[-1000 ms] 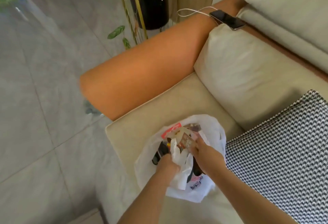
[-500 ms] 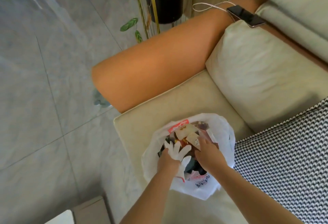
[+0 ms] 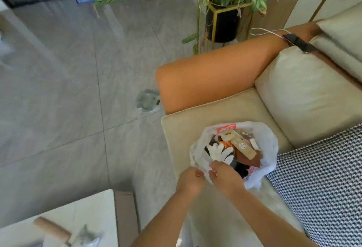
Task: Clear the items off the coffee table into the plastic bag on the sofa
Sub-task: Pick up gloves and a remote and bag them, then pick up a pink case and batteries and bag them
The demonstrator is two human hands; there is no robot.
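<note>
On the beige sofa cushion (image 3: pixel 184 129), both hands (image 3: pixel 191 178) (image 3: pixel 225 176), fingers curled, apparently pinch the thin white plastic bag (image 3: pixel 270 139)'s near rim; it looks soft, slippery.

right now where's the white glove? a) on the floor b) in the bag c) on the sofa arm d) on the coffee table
b, the white glove lies on top of the other items inside the open bag on the sofa seat, just beyond both hands.
</note>
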